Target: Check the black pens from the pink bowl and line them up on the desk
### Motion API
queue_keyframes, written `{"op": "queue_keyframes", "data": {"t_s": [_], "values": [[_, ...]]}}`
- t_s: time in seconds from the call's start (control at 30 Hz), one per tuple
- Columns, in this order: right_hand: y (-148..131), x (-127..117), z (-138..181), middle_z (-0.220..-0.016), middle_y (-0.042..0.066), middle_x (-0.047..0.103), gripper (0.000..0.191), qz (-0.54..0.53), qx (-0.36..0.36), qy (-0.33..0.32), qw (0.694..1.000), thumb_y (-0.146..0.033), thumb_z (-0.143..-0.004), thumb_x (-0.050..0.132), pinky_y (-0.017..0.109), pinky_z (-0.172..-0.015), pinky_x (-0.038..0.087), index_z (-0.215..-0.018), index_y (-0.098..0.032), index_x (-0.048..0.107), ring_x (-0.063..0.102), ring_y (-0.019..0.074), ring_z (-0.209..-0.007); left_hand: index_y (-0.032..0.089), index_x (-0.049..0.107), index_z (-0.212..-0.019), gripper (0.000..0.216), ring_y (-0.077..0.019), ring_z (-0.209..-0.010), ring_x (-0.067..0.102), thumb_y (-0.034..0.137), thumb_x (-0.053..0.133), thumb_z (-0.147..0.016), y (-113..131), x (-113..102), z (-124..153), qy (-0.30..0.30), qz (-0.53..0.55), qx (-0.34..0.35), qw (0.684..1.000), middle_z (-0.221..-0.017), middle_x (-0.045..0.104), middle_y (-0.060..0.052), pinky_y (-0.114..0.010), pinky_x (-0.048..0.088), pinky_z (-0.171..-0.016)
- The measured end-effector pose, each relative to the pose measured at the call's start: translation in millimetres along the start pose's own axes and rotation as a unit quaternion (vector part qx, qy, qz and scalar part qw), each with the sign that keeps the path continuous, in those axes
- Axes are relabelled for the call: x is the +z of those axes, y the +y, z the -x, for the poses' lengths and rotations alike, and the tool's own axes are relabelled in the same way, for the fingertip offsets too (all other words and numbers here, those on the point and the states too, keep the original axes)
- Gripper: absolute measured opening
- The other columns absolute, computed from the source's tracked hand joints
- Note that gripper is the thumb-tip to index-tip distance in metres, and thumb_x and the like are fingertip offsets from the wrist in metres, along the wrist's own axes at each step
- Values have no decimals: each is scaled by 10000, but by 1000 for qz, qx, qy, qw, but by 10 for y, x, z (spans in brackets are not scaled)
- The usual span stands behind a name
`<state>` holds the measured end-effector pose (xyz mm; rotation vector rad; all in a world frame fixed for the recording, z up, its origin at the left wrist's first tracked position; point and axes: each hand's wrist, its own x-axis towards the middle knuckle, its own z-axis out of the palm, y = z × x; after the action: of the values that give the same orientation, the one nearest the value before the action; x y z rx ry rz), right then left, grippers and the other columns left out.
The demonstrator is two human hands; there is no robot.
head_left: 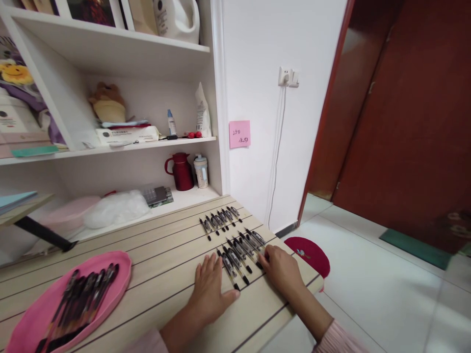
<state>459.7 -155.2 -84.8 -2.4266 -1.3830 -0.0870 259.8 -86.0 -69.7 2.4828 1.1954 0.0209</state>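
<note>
My left hand [211, 290] and right hand [281, 268] lie flat, released, flanking the row of black clear-barrelled pens [235, 262] at lower centre, axes up-left, right fingertips touching.

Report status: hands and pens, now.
Left hand open, flat on table, beside near pen row. Right hand touching that row's other side. Second pen row behind, untouched; more pens in pink tray, far left.

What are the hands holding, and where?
Nothing is gripped. The left hand lies flat on the desk beside the near row of pens; the right hand rests against its other side.
</note>
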Motion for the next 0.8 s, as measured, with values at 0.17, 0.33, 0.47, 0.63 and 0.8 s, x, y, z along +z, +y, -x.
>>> {"op": "queue_keyframes", "data": {"t_s": [0.17, 0.33, 0.47, 0.63, 0.8], "values": [[5, -3, 12, -766, 43, 623, 232, -15, 2, 14, 1000, -350, -851, 411, 253, -549, 268, -754, -185, 541, 578, 166, -706, 113, 184, -1389, 897, -257, -1353, -10, 563, 443, -658, 16, -9, -12, 1, 2, -2, 1000, -1483, 78, -98, -404, -13, -1073], [-34, -46, 71, -752, 35, 623, 268, -38, -35, 19, 998, -342, -869, 378, 252, -561, 271, -726, -189, 545, 567, 146, -680, 112, 172, -1391, 902, -251, -1354, -18, 551, 451, -655, 32, -15, -27, 1, 2, -5, 1000, -1485, 68, -95, -404, -20, -1071], [-80, -52, 106, -733, 39, 627, 272, -39, -54, -1, 998, -358, -848, 412, 255, -558, 266, -701, -184, 561, 567, 151, -680, 117, 159, -1394, 899, -245, -1353, -31, 552, 439, -659, 37, -16, -34, -2, 0, -8, 1000, -1487, 60, -80, -386, -62, -1067], [-92, -28, 100, -724, 36, 630, 268, -32, -58, 2, 998, -361, -841, 413, 254, -552, 263, -699, -187, 557, 566, 158, -674, 115, 147, -1396, 908, -241, -1353, -46, 560, 430, -658, 48, -39, -28, -12, 1, -9, 1000, -1488, 61, -81, -382, -63, -1066], [-94, -29, 96, -725, 36, 630, 243, -31, -60, 0, 998, -341, -837, 427, 249, -553, 266, -697, -188, 554, 565, 153, -681, 120, 143, -1397, 906, -221, -1353, -58, 541, 440, -652, 75, -68, -21, -16, 7, -19, 1000, -1488, 60, -73, -370, -80, -1064]]}}
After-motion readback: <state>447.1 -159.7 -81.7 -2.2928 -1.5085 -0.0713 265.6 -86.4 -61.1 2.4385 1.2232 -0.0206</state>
